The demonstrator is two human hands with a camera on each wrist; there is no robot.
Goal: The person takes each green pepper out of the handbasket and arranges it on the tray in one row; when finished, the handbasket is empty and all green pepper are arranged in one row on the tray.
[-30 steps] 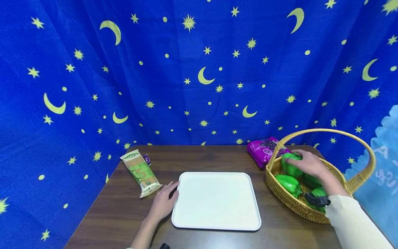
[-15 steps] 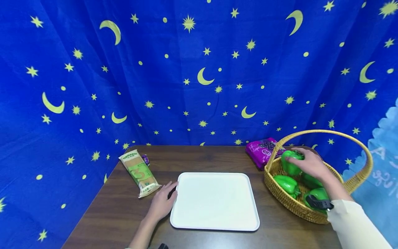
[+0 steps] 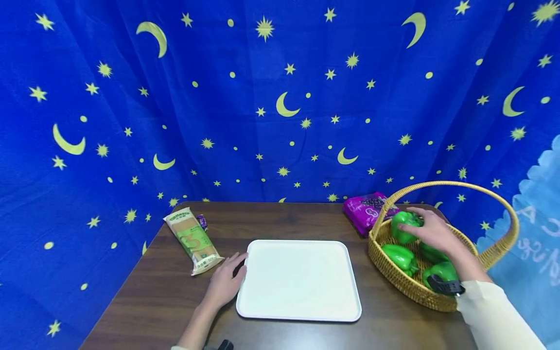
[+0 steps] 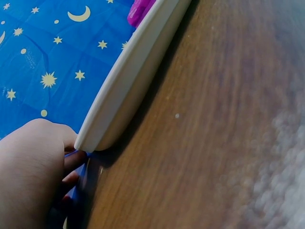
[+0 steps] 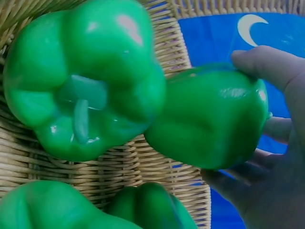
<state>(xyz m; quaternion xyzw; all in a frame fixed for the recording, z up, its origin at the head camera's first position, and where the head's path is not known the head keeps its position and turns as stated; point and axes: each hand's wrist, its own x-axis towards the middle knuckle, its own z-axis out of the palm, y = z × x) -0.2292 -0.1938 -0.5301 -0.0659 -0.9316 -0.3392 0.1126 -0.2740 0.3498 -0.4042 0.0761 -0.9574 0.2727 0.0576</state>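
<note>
My right hand (image 3: 430,230) reaches into a wicker basket (image 3: 395,272) and grips a green bell pepper (image 3: 404,227) near the basket's far left side. The right wrist view shows thumb and fingers around that bell pepper (image 5: 209,117), beside a larger-looking pepper (image 5: 86,81). Several more bell peppers lie in the basket, one of them (image 3: 400,258) just in front of the held one. At the left rim of a white tray (image 3: 299,280), my left hand (image 3: 225,280) rests with fingers extended, touching the edge. In the left wrist view, the left hand (image 4: 33,167) meets the tray's corner (image 4: 90,143).
A pack of noodles (image 3: 193,240) lies left of the tray, with a small purple packet (image 3: 201,221) behind it. A purple bag (image 3: 365,212) lies behind the basket. The basket's tall handle (image 3: 446,183) arches over the peppers. A starry blue curtain (image 3: 245,121) hangs behind the table.
The head view has shifted slightly, moving everything a little left. My right hand keeps its grip on the bell pepper in the basket, and my left hand stays at the tray's edge.
</note>
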